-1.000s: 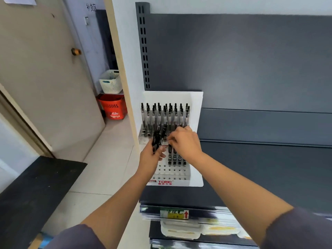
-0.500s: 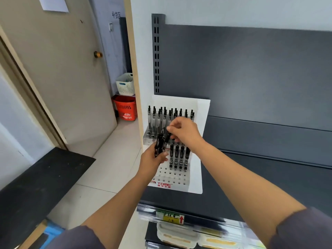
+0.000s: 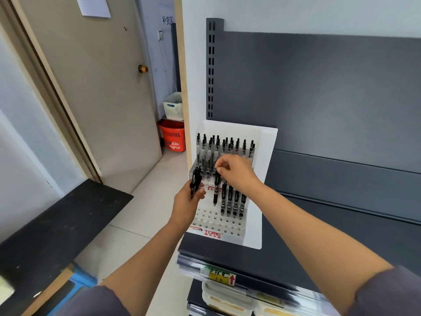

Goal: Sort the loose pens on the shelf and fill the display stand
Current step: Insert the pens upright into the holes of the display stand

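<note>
Black pen (image 3: 216, 190) hangs upright, pinched by the raised right hand (image 3: 237, 172); left hand (image 3: 185, 204) grips several pens (image 3: 195, 180).

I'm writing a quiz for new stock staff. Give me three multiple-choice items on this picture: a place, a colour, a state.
1. Where is the red basket? A on the floor B on the shelf C on the door
2. The TOME lettering on the display stand is: A blue B red C green
3. The right hand: A lies open B grips a bundle C pinches one pen

A: it stands on the floor, under a white basket.
B: the letters are red on white.
C: it pinches the pen's top.
</note>
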Motion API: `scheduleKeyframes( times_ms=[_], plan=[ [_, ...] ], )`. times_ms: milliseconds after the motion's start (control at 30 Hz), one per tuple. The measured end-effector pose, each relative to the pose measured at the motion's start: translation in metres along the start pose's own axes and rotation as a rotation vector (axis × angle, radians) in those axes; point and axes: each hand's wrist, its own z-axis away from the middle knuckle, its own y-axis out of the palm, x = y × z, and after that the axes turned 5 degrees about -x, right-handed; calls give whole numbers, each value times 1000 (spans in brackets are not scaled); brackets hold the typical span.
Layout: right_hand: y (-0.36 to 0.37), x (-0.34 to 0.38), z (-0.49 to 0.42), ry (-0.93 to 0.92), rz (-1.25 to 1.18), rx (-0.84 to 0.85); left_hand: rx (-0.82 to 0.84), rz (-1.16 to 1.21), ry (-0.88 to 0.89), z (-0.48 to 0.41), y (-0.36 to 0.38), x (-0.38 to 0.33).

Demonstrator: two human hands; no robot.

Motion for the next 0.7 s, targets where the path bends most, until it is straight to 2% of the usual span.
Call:
scheduleKeyframes(
  times_ms=[233, 433, 600, 700],
  plan=[
    [-2, 1, -5, -56, 59, 52, 61, 64, -24, -2, -4, 3],
    [4, -8, -1, -13, 79, 144, 97, 31, -31, -8, -3, 5],
    [21, -16, 6, -44, 393, 79, 114, -86, 6, -12, -3, 10],
    [27, -16, 9, -21, 427, 25, 150, -45, -8, -10, -1, 12]
  ],
)
